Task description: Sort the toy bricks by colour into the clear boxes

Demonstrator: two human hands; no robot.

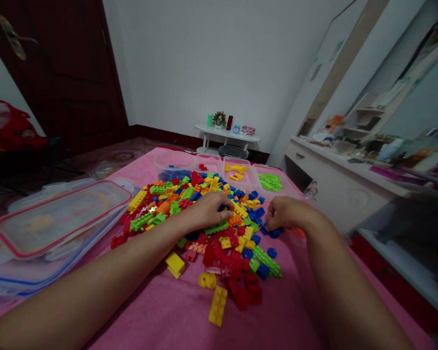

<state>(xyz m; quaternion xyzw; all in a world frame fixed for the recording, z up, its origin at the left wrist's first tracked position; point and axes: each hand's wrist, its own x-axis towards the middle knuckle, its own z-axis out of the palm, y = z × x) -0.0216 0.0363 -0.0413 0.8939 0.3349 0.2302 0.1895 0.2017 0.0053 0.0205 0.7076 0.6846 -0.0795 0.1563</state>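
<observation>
A heap of red, yellow, blue, green and orange plastic building bricks (219, 228) lies on a pink cloth (168, 316). My left hand (208, 209) rests palm down on the middle of the heap, its fingers curled and pinching at a blue piece. My right hand (286, 214) sits at the heap's right edge, fingers closed around blue bricks (273, 232). A loose yellow brick (218, 305) lies nearest to me.
Clear plastic boxes stand behind the heap: one with blue bricks (173, 167), one with yellow (237, 172), one with green (272, 182). Stacked box lids (58, 218) lie at the left. A white dresser (336, 189) stands right, a small white table (226, 133) behind.
</observation>
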